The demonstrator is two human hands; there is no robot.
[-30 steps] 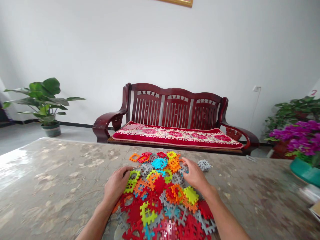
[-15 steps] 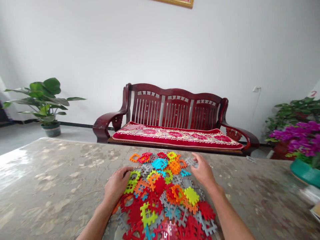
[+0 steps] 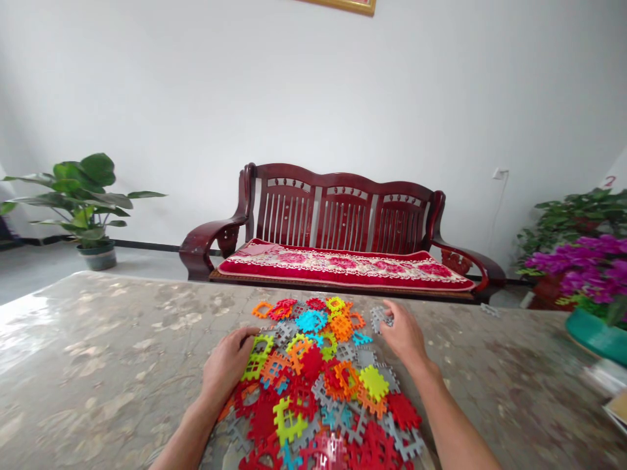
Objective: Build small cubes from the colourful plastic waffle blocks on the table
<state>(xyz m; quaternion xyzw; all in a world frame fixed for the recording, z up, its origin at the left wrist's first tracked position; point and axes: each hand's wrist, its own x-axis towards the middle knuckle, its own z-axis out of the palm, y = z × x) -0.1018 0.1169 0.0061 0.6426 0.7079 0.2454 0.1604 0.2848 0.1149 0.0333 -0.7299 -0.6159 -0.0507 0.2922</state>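
Observation:
A heap of toothed plastic interlocking tiles (image 3: 313, 362) in red, orange, lime, blue and grey spreads over the table before me. At the far right of the heap, my right hand (image 3: 404, 333) has thumb and forefinger on a grey interlocking tile (image 3: 380, 318), which lies just apart from the others. My left hand (image 3: 228, 359) rests along the heap's left side, back of the hand up. Its forefinger reaches toward the grey pieces beside a lime windowed tile (image 3: 257, 358), while its other fingers are partly hidden. No piece shows held in it.
The table (image 3: 122, 365) has a glossy flower-patterned cover. One loose grey tile (image 3: 490, 310) lies far right. A teal flowerpot (image 3: 595, 336) with purple flowers stands at the right edge. Behind the table is a wooden bench (image 3: 343, 215); a potted plant (image 3: 96, 254) stands left.
My right hand has shifted slightly right, and the grey tile has moved with it, away from the heap. My left hand has stayed almost still.

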